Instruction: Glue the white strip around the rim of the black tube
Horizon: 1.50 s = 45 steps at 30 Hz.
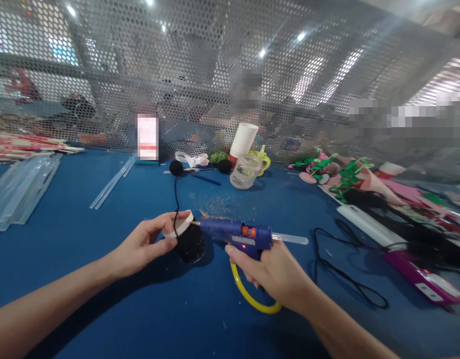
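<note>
In my left hand [149, 244] is a cup [190, 245] lying tilted, its body covered in black and its rim white; my thumb and fingers close on the rim. A black yarn strand [176, 199] runs from a black yarn ball [176, 167] down to the cup by my fingertips. My right hand [269, 269] is wrapped round the handle of a blue glue gun [224, 232], its red light lit. From the gun's back sticks a clear glue stick [293, 239]. The nozzle tip is at the cup's white edge; whether it touches, I cannot tell.
Clear glue sticks [24, 184] lie at left. Behind stand a lit phone [147, 137], stacked paper cups [244, 139] and a clear jar [245, 172]. A yellow ring-shaped thing [248, 296] lies below the gun. To the right are a purple-and-white power strip [420, 279], cables and craft flowers.
</note>
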### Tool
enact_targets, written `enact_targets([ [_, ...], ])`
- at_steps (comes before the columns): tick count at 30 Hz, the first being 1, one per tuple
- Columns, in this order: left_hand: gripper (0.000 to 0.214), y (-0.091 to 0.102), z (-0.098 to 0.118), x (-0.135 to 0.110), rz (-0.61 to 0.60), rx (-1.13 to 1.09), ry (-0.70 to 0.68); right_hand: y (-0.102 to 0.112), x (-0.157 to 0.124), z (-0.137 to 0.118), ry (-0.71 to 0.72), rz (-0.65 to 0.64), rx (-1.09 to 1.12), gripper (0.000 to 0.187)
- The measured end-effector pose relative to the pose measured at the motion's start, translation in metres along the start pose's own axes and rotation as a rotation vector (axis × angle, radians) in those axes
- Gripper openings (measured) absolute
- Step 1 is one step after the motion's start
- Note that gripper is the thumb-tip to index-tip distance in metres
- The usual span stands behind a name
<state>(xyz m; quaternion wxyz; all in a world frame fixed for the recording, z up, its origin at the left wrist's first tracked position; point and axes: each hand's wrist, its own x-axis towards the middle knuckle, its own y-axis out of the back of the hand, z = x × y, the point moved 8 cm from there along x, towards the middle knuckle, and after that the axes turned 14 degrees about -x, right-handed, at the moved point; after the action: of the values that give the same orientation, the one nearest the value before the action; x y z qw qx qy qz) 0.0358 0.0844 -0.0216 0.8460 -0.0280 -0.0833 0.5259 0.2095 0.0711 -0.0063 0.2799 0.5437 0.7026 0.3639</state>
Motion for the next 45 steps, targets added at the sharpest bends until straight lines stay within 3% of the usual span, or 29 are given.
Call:
enact_targets([
  [8, 0.017, 0.001, 0.0, -0.001, 0.016, -0.02, -0.009, -0.001, -0.002, -0.002, 0.018, -0.01, -0.031, 0.025],
  [12, 0.019, 0.001, 0.0, -0.001, 0.028, -0.026, 0.015, 0.003, -0.002, -0.002, 0.033, 0.062, -0.053, 0.024],
  [18, 0.018, 0.001, 0.0, -0.001, 0.02, -0.026, 0.001, 0.0, -0.009, -0.008, 0.184, 0.112, -0.125, 0.015],
  [22, 0.017, 0.001, 0.0, -0.002, 0.011, -0.011, 0.0, -0.003, -0.012, -0.013, 0.226, 0.078, -0.138, 0.013],
  [29, 0.017, 0.001, 0.001, -0.002, 0.001, -0.001, -0.007, 0.002, -0.003, -0.006, 0.076, 0.017, -0.064, 0.024],
  [36, 0.018, 0.003, -0.001, -0.002, 0.022, -0.008, 0.007, 0.005, 0.003, -0.007, 0.086, 0.019, 0.094, 0.025],
  [45, 0.018, 0.002, 0.0, -0.002, 0.004, 0.006, -0.014, 0.0, 0.009, -0.002, 0.054, -0.022, 0.102, 0.02],
])
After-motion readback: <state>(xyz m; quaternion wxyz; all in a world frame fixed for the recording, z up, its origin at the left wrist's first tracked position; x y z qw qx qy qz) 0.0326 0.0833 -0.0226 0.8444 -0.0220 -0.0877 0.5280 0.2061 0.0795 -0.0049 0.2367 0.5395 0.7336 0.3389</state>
